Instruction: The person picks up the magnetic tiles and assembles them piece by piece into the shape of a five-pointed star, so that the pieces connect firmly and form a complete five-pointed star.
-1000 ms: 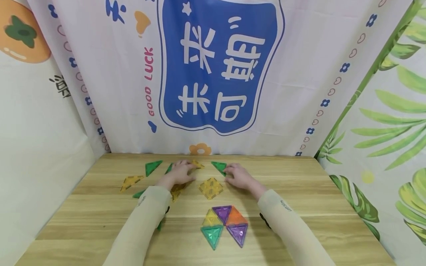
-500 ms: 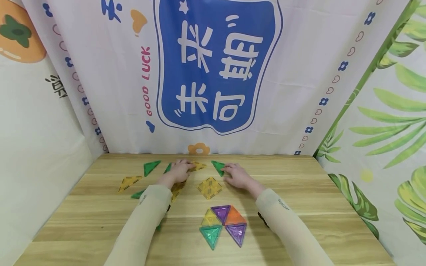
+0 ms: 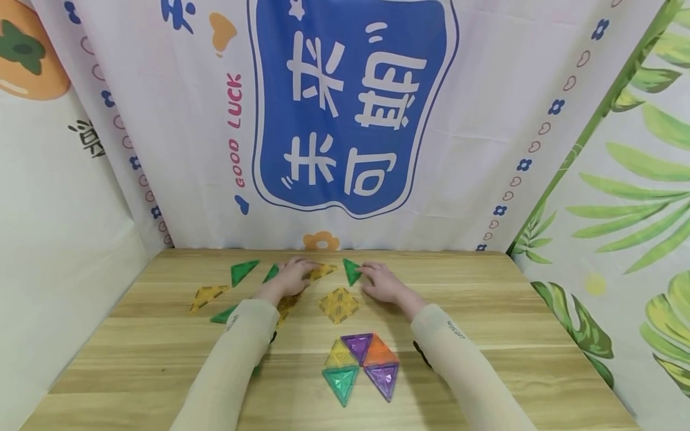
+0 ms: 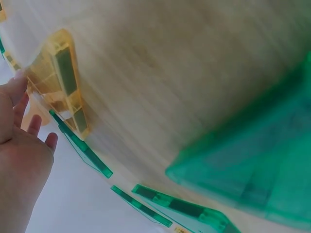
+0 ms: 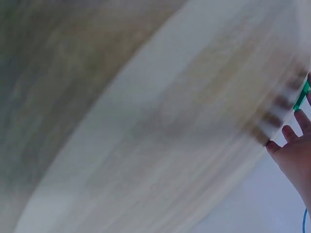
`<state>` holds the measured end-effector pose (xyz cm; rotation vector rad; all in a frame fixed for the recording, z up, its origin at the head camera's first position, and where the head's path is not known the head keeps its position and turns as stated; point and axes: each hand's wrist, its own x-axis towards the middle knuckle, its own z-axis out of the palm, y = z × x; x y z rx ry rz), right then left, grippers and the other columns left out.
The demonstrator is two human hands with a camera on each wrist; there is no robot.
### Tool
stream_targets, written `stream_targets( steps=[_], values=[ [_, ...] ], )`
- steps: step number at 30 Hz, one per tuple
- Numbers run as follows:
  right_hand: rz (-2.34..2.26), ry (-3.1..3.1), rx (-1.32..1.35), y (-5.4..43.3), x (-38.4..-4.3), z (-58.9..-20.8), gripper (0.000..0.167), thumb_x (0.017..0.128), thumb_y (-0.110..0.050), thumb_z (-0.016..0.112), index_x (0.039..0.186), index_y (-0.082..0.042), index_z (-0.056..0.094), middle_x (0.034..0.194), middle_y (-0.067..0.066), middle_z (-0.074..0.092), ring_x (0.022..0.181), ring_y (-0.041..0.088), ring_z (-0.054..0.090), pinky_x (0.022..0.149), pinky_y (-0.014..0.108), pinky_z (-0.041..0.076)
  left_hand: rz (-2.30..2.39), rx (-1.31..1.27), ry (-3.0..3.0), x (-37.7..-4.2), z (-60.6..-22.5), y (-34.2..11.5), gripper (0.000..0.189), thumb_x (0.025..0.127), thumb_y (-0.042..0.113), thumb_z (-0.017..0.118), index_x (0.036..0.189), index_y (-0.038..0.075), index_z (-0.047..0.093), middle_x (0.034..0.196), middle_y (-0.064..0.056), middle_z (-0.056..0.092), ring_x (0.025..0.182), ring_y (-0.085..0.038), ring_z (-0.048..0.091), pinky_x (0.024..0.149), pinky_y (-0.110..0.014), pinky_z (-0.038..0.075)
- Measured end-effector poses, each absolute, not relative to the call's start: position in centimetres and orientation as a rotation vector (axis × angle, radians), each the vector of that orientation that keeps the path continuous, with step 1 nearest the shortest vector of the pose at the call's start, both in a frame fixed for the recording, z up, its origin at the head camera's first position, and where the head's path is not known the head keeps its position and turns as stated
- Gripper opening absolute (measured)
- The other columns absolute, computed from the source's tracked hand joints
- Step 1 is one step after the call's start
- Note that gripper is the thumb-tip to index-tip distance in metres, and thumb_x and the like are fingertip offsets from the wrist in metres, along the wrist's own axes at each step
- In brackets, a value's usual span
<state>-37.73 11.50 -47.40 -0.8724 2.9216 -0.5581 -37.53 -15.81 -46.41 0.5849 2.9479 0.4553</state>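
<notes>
My left hand (image 3: 292, 277) lies at the back of the table, its fingertips touching a yellow triangular magnetic tile (image 3: 324, 272). Fingers of my right hand (image 3: 384, 282) touch the right edge of a green triangular tile (image 3: 351, 272); its thumb is hard to make out. Between and below the hands sits a yellow square tile arrangement (image 3: 339, 305). In the left wrist view, the left hand (image 4: 24, 150) has loosely extended fingers beside another yellow tile (image 4: 68, 73). The right wrist view catches the right hand (image 5: 296, 155) at its edge, fingers spread, with a sliver of green tile (image 5: 302, 96).
Loose tiles lie left: a green one (image 3: 244, 272), a yellow one (image 3: 207, 296) and another green one (image 3: 223, 315). Nearer on the wooden table (image 3: 485, 311), purple (image 3: 357, 345), orange (image 3: 380, 352), yellow (image 3: 339, 357) and teal (image 3: 342, 382) triangles form a fan. A printed curtain (image 3: 474, 149) hangs behind.
The yellow tile at my left fingertips has slid right and shows more. Under the right fingers the green tile has turned to stand steeper. The fan of triangles stays as it was.
</notes>
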Motion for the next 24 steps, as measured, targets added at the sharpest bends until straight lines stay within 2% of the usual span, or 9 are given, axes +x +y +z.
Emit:
stream_targets(
  steps=[7, 16, 24],
  values=[
    [-0.520, 2.887, -0.857, 11.3, -37.6, -47.3, 0.048, 0.095, -0.027, 0.056, 0.140, -0.015, 0.046, 0.148, 0.017, 0.036, 0.135, 0.039, 0.030, 0.107, 0.058, 0.026, 0.452, 0.599, 2.961, -37.8, -46.7, -15.6, 0.046, 0.093, 0.021, 0.060, 0.138, 0.020, 0.050, 0.147, -0.008, 0.039, 0.136, -0.037, 0.026, 0.106, -0.065, 0.019],
    [-0.528, 2.891, -0.859, 11.2, -37.5, -47.2, 0.047, 0.095, -0.027, 0.056, 0.139, -0.015, 0.047, 0.147, 0.016, 0.037, 0.134, 0.041, 0.030, 0.105, 0.061, 0.028, 0.515, 0.553, 2.995, -38.0, -47.1, -14.8, 0.056, 0.086, 0.041, 0.065, 0.137, 0.020, 0.051, 0.142, -0.011, 0.041, 0.132, -0.036, 0.029, 0.105, -0.063, 0.022],
    [-0.498, 2.873, -0.861, 11.2, -37.7, -47.2, 0.047, 0.096, -0.028, 0.054, 0.141, -0.017, 0.045, 0.149, 0.014, 0.035, 0.135, 0.040, 0.029, 0.106, 0.060, 0.026, 0.559, 0.526, 2.989, -37.9, -47.0, -14.9, 0.042, 0.092, 0.027, 0.061, 0.133, 0.022, 0.055, 0.137, -0.010, 0.044, 0.129, -0.035, 0.031, 0.104, -0.061, 0.022]
  ],
)
